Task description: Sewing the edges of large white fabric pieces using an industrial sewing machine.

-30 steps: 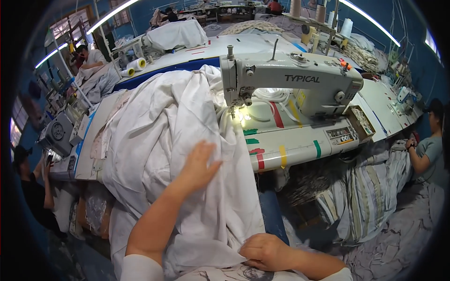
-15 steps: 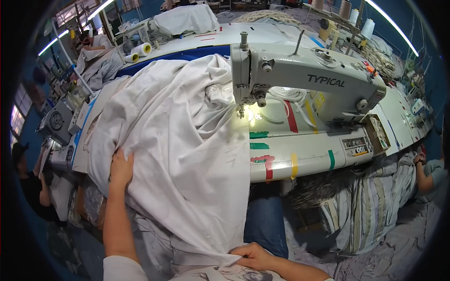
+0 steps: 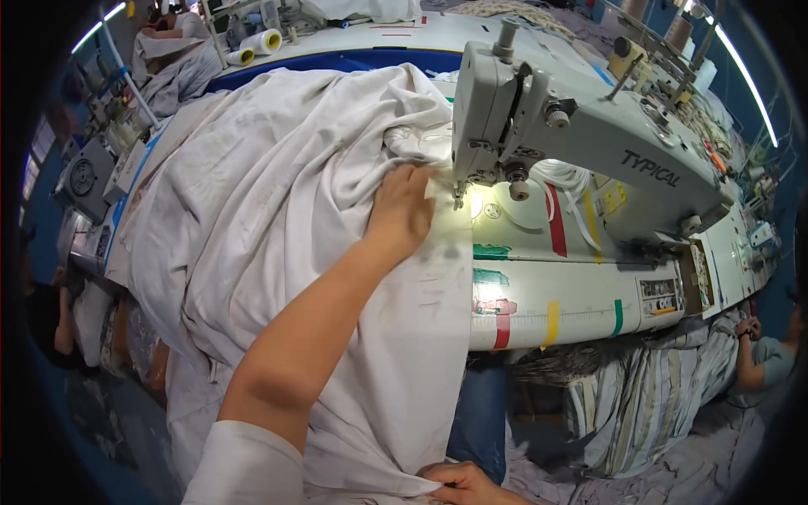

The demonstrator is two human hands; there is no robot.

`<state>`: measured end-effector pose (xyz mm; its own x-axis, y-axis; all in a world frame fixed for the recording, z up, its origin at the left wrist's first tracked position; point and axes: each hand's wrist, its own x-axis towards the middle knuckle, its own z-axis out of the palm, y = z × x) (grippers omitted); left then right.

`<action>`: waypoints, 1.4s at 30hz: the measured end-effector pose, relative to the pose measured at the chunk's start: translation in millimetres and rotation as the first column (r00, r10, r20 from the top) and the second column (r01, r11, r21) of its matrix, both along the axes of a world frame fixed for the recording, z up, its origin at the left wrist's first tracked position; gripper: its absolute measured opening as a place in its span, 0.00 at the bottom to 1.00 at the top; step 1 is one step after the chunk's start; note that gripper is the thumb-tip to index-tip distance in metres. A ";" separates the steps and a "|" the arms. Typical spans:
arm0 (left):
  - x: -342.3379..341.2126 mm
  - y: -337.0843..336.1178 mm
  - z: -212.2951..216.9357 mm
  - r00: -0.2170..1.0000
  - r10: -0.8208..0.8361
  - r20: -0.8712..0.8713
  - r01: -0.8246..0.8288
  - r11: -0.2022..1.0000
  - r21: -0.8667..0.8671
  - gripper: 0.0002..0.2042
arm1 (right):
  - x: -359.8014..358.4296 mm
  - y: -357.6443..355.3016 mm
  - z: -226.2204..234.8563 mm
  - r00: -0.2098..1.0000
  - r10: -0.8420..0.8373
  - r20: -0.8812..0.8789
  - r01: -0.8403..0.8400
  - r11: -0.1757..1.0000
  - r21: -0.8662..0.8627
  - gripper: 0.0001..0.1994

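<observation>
1. Across the left part of the pale sewing table (image 3: 581, 290), one large white woven cloth (image 3: 252, 219) is draped in deep folds, with its near part let down over the table's front edge toward the person's lap.
2. The cloth's long axis is run from the back of the table toward the person; its straight right-hand edge is pointed at the needle area and is drawn nearly in line toward the person, slanting slightly left at its lower end.
3. Two bare hands are seen. The left hand (image 3: 404, 210) is laid on the cloth just left of the small metal presser foot (image 3: 459, 199), its fingers bent and directed away from the person; whether any fabric is pinched by it cannot be told.
4. By the right hand (image 3: 465, 483), at the lower edge of the view, the near corner of the cloth is gripped between thumb and fingers.
5. One grey-white sewing machine with a long angular arm (image 3: 589, 139) is set right of the cloth, its lamp lit.
6. Two yellow tape strips (image 3: 551, 324) are counted on the machine's side of the table.
7. Two white thread cones with yellow ends (image 3: 263, 42) are placed beyond the cloth, at the upper left.
</observation>
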<state>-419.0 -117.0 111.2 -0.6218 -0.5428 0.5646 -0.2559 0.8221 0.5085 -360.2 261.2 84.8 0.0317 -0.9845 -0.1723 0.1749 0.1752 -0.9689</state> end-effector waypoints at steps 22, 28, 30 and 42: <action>-124.0 -137.4 -11.5 0.996 -0.015 0.086 0.025 0.993 -0.114 0.06 | -68.7 -86.3 9.3 0.980 -0.040 -0.197 0.015 0.992 -0.126 0.03; -151.6 -174.8 -10.2 0.995 0.034 0.094 -0.017 0.984 -0.176 0.04 | -90.4 -123.9 24.2 0.981 -0.035 -0.190 -0.010 0.973 -0.230 0.03; -160.2 -187.2 -7.7 0.991 0.035 0.129 -0.014 0.987 -0.162 0.04 | -96.9 -137.6 32.1 0.985 -0.037 -0.167 -0.011 0.962 -0.272 0.04; -202.5 -263.2 0.8 0.964 0.173 0.200 -0.112 0.953 -0.282 0.06 | -147.1 -208.7 77.4 0.881 -0.116 -0.460 -0.059 0.935 -0.349 0.08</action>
<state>-621.5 -380.3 112.0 -0.6739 -0.4839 0.5583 -0.4607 0.8660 0.1945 -507.3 52.5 162.2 0.0045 -0.9822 0.1880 -0.3120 -0.1800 -0.9329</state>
